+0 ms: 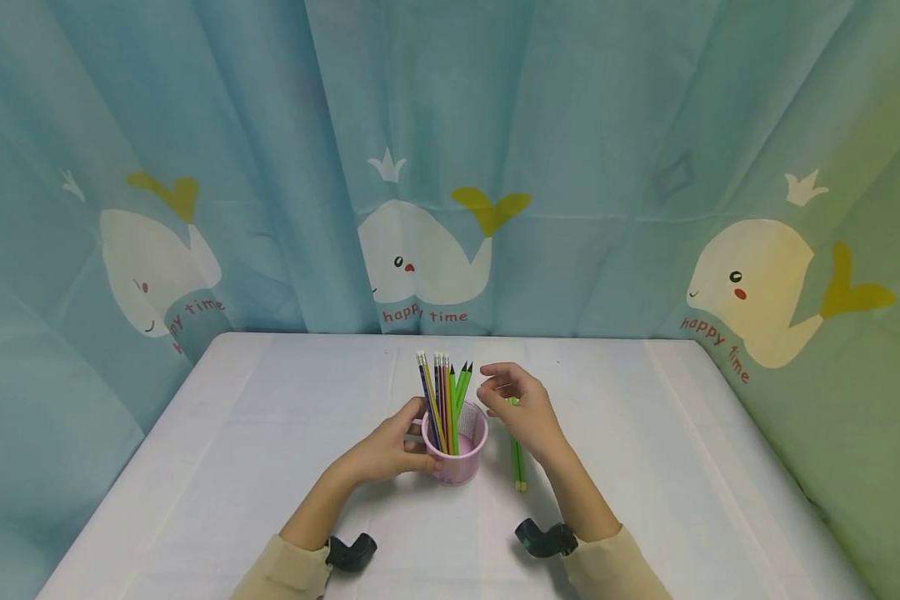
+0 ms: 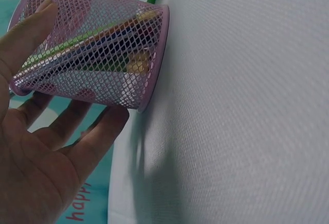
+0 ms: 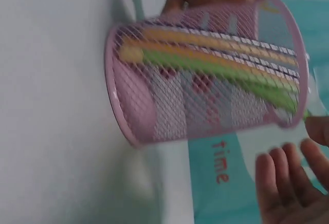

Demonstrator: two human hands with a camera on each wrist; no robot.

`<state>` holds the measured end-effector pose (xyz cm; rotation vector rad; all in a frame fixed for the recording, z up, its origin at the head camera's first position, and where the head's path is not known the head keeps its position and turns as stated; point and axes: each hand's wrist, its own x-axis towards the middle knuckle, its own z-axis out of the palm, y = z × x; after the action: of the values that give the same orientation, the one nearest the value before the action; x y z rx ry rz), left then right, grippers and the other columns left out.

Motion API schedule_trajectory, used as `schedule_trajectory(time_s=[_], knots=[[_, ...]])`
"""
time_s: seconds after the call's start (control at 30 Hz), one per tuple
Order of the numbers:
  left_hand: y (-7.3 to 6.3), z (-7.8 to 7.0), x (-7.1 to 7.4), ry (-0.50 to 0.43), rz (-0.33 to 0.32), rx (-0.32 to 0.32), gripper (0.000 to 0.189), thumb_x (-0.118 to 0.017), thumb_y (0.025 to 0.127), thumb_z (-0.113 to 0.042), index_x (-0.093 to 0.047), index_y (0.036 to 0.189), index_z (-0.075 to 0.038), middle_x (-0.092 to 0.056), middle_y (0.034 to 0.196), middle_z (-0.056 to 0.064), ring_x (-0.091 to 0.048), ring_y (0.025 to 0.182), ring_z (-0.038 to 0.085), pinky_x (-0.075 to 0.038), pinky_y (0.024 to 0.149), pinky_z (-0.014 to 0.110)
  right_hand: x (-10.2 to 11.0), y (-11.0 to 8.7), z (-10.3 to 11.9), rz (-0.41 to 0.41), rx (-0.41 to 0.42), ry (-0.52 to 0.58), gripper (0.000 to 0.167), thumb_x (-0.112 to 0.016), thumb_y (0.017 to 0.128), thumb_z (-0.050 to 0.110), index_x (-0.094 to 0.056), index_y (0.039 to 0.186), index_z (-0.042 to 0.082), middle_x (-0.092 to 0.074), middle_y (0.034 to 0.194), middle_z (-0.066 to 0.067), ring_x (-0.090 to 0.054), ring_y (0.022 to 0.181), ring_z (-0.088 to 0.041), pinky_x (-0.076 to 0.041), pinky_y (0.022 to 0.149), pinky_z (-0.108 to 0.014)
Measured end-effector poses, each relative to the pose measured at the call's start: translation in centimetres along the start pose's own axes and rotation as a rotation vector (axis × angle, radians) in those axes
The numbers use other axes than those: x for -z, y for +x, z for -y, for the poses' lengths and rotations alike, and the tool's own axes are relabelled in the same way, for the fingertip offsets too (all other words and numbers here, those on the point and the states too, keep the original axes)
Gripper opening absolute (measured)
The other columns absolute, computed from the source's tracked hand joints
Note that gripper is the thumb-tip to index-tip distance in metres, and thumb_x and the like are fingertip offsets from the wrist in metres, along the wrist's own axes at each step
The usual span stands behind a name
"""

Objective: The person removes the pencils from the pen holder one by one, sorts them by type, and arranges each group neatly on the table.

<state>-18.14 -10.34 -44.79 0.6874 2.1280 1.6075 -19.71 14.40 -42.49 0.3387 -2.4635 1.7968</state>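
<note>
A pink mesh pencil cup (image 1: 459, 473) stands upright on the table. It holds several pencils (image 1: 441, 400), some striped or dark with white erasers up, some green with dark points up. My left hand (image 1: 384, 448) grips the cup's left side, thumb at the front and fingers behind; the left wrist view shows its thumb (image 2: 32, 31) against the mesh. Just right of the rim hovers my right hand (image 1: 521, 408), fingers loosely bent and parted from the thumb, holding nothing visible. Below it, green pencils (image 1: 518, 465) lie on the table, partly hidden by the hand.
A white cloth covers the table (image 1: 270, 417). Behind it hangs a blue curtain (image 1: 592, 167) printed with whales. Dark curved pieces (image 1: 546, 537) are strapped at both wrists, by the beige sleeves (image 1: 615, 567).
</note>
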Motion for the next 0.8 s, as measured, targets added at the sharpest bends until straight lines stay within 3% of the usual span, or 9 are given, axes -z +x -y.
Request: schedule_trajectory(time_s=[0.13, 0.3, 0.43, 0.6, 0.8], knots=[[0.0, 0.0, 0.0, 0.004, -0.001, -0.003, 0.077, -0.08, 0.081, -0.007, -0.033, 0.143, -0.008, -0.047, 0.139, 0.016, -0.058, 0.122, 0.034, -0.055, 0.098, 0.035, -1.0, -0.4, 0.6, -0.084, 0.116, -0.056, 0.03, -0.074, 0.091, 0.022, -0.065, 0.119, 0.013, -0.066, 0.115, -0.003, -0.064, 0.103, -0.021, -0.06, 0.083, -0.034], [0.0, 0.0, 0.0, 0.012, -0.003, -0.001, 0.08, -0.08, 0.082, -0.009, -0.032, 0.146, -0.01, -0.046, 0.142, 0.016, -0.057, 0.124, 0.034, -0.054, 0.1, 0.037, -2.0, -0.7, 1.0, -0.034, 0.213, -0.124, 0.037, -0.074, 0.09, 0.022, -0.066, 0.125, 0.019, -0.053, 0.136, -0.008, -0.056, 0.122, -0.029, -0.057, 0.092, -0.047], [0.0, 0.0, 0.0, -0.002, 0.009, -0.002, 0.078, -0.08, 0.083, -0.009, -0.032, 0.144, -0.009, -0.047, 0.142, 0.016, -0.058, 0.123, 0.034, -0.055, 0.098, 0.035, -2.5, -0.9, 1.1, 0.004, 0.243, -0.207, 0.048, -0.074, 0.09, 0.025, -0.062, 0.136, 0.019, -0.044, 0.149, -0.014, -0.048, 0.132, -0.036, -0.055, 0.095, -0.053], [0.1, 0.1, 0.0, -0.013, 0.011, -0.002, 0.076, -0.08, 0.083, -0.009, -0.033, 0.143, -0.008, -0.047, 0.142, 0.017, -0.058, 0.123, 0.035, -0.056, 0.096, 0.032, -2.8, -1.1, 1.3, 0.038, 0.235, -0.234, 0.058, -0.073, 0.091, 0.028, -0.054, 0.144, 0.015, -0.038, 0.155, -0.015, -0.045, 0.137, -0.039, -0.054, 0.099, -0.051], [0.0, 0.1, 0.0, -0.014, 0.011, -0.001, 0.076, -0.08, 0.083, -0.009, -0.033, 0.143, -0.009, -0.046, 0.142, 0.016, -0.058, 0.124, 0.034, -0.055, 0.099, 0.034, -3.3, -1.2, 1.4, 0.041, 0.218, -0.198, 0.048, -0.075, 0.09, 0.027, -0.063, 0.133, 0.011, -0.04, 0.154, -0.018, -0.044, 0.138, -0.039, -0.055, 0.098, -0.05]])
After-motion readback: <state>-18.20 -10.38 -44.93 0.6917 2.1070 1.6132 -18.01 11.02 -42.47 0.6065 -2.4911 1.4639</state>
